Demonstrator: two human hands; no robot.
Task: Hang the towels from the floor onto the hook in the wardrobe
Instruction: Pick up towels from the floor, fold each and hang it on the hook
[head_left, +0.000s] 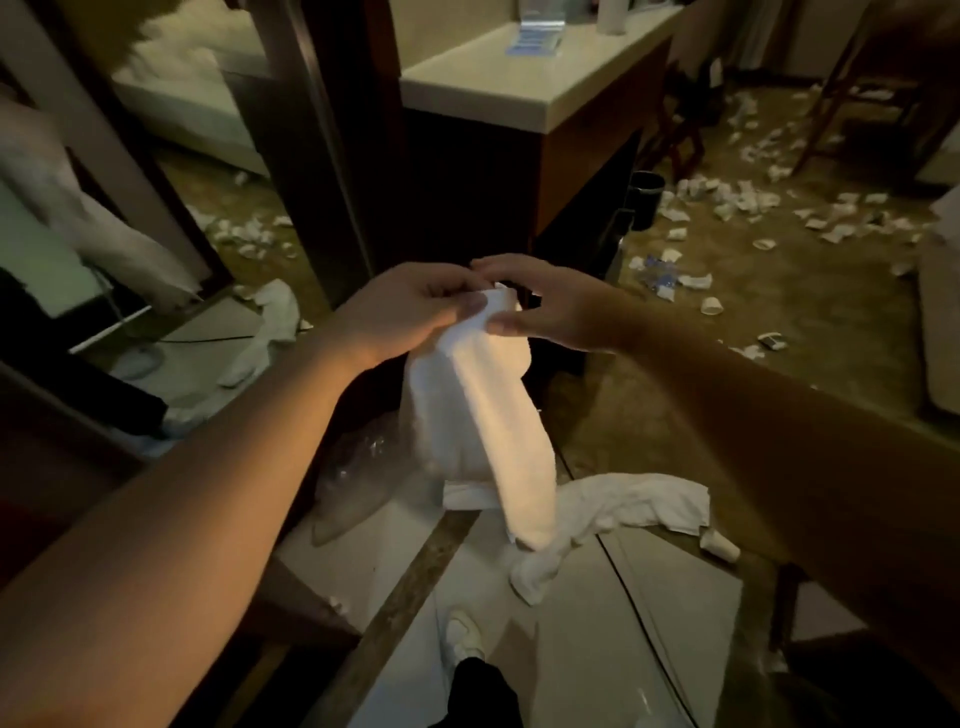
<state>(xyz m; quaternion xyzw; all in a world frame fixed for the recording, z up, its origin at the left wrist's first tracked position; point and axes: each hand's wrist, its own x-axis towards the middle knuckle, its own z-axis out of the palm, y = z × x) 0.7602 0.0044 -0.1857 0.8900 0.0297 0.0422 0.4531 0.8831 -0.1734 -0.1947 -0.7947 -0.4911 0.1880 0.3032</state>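
A white towel (488, 415) hangs in front of me, held up by its top edge. My left hand (410, 312) grips that edge from the left, fingers curled round the cloth. My right hand (550, 306) pinches the same edge from the right with thumb and fingers. A second white towel (623, 506) lies crumpled on the floor below, partly behind the hanging one. Another white cloth (270, 322) lies on the floor at the left. No hook shows in view.
A dark cabinet with a white countertop (519, 93) stands straight ahead. A dark wooden panel (322, 156) rises at its left. Crumpled paper and cups (737, 202) litter the carpet at right. A clear plastic bag (358, 467) lies below. My shoe (462, 634) is at the bottom.
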